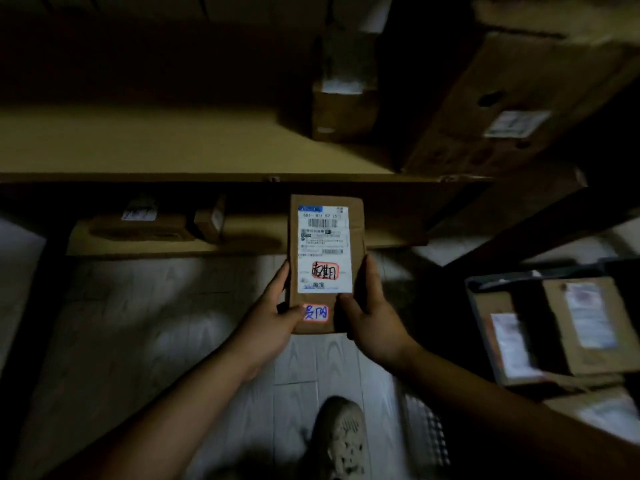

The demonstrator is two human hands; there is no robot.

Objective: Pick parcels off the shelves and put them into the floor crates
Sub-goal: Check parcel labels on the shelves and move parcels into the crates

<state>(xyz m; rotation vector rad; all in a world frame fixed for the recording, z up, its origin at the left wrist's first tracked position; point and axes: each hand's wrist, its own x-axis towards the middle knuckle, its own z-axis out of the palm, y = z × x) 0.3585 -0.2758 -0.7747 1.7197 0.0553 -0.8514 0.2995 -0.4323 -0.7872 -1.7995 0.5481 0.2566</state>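
Your left hand (273, 318) and right hand (374, 317) both pinch the near end of the flat cardboard parcel (356, 230), thumbs on top, its long axis pointing away from you (smooth white label up). The floor crate (502, 276) lies right of your grip, nearer your right hand; past the parcel's far end sits the pale board shelf (156, 147)

Flat brown cardboard parcel (357, 230): matt, edges slightly creased as I read it. Its white paper label (323, 249) is smooth with a faint sheen. Pale yellow shelf board (173, 143): smooth, matt, wood-look. Large brown cardboard box (502, 109) on it, dull and matt. Light grey floor planks (138, 323) show wood grain, low sheen. Grey perforated clog (337, 441) looks like matt foam or rubber; I cannot tell which. Dark floor crate rim (502, 276): too blurred for me to call.
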